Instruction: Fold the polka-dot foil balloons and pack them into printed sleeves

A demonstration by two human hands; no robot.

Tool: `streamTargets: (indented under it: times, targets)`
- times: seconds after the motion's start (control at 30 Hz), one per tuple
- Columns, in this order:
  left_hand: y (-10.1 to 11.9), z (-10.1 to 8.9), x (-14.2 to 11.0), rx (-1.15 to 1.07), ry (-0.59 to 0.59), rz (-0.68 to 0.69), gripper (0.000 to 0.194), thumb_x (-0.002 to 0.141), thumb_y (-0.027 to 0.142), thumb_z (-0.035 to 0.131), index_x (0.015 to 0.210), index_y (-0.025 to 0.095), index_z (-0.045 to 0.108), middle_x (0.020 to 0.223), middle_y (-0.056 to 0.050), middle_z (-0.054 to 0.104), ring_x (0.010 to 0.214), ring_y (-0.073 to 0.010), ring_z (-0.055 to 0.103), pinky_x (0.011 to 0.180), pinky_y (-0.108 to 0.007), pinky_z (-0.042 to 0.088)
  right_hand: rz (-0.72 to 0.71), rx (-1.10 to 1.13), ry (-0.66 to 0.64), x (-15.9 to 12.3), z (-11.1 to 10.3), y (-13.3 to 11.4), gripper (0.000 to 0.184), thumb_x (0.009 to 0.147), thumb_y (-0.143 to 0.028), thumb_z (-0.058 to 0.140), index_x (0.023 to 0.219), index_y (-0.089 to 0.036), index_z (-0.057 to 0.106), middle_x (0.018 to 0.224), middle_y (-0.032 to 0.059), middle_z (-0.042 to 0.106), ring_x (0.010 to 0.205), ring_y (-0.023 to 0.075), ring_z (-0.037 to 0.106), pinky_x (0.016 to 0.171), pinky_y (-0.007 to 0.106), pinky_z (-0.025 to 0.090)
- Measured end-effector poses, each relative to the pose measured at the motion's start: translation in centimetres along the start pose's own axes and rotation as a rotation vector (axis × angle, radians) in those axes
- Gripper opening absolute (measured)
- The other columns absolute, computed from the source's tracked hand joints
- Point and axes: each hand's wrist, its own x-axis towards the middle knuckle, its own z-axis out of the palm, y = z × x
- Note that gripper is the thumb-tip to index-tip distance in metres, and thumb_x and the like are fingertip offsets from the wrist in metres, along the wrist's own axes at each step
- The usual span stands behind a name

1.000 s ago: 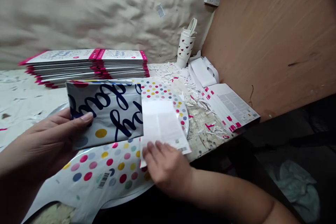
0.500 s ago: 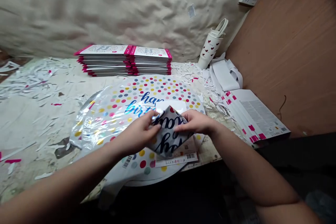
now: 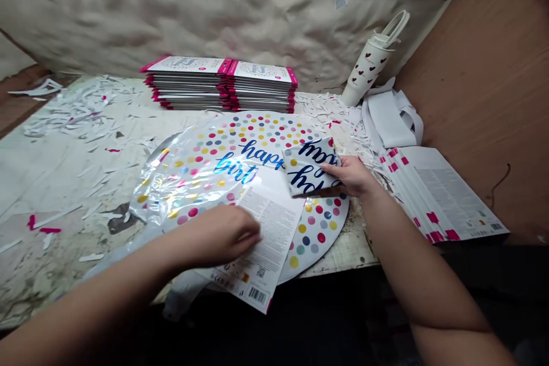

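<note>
Left hand and packet are now apart: the earlier frame shows both hands on the packet, and now only the right hand has it. Its thumb presses on top, the fingers grasping the packet's right end, over the right part of the balloon. Over the balloon's lower middle, the left hand's fingers are curled in and blurred; whether they pinch the card just beside them, I cannot tell. That card slants print up across the balloon's lower part, its barcode end past the near edge. Behind the balloon are 2 stacks side by side. To its right are a tumbler and leaflets; scraps lie to its left.
</note>
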Motion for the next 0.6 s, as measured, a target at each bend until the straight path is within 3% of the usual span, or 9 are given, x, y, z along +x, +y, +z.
streamTargets:
  times: [0.17, 0.3, 0.47, 0.6]
  targets:
    - [-0.6, 2.0, 5.8, 0.353, 0.21, -0.055, 0.02, 0.077, 0.016, 0.039, 0.086, 0.012, 0.057, 0.089, -0.013, 0.057, 0.085, -0.0259, 0.051, 0.079, -0.04, 0.04, -0.081, -0.053, 0.124, 0.5, 1.6, 1.1, 0.012, 0.07, -0.023, 0.067, 0.078, -0.016, 0.061, 0.078, 0.0041, 0.07, 0.07, 0.0178, 0.067, 0.07, 0.033, 0.056]
    - [-1.7, 2.9, 6.9, 0.352, 0.242, 0.001, 0.016, 0.075, 0.021, 0.041, 0.083, 0.015, 0.053, 0.088, -0.011, 0.055, 0.083, -0.0249, 0.048, 0.077, -0.04, 0.037, -0.084, -0.128, 0.119, -0.2, 1.4, 1.2, 0.02, 0.068, -0.031, 0.069, 0.079, -0.017, 0.061, 0.08, 0.0052, 0.07, 0.073, 0.0195, 0.067, 0.067, 0.033, 0.057]
    - [-2.0, 1.7, 6.2, 0.216, 0.236, 0.062, 0.017, 0.078, 0.019, 0.036, 0.085, 0.016, 0.052, 0.076, -0.005, 0.056, 0.075, -0.0206, 0.049, 0.075, -0.037, 0.033, 0.06, -0.154, -0.153, -0.7, 0.8, 0.0, 0.027, 0.064, -0.033, 0.073, 0.082, -0.015, 0.064, 0.074, 0.0041, 0.07, 0.065, 0.0177, 0.066, 0.057, 0.028, 0.055]
    - [-1.7, 1.4, 6.0, 0.244, 0.281, 0.141, 0.018, 0.08, 0.019, 0.034, 0.078, 0.017, 0.052, 0.075, -0.005, 0.058, 0.076, -0.0208, 0.048, 0.074, -0.038, 0.03, 0.155, -0.23, -0.451, 0.7, 0.1, -2.3, 0.032, 0.056, -0.027, 0.079, 0.081, -0.012, 0.067, 0.079, 0.0047, 0.07, 0.069, 0.0151, 0.065, 0.064, 0.024, 0.054]
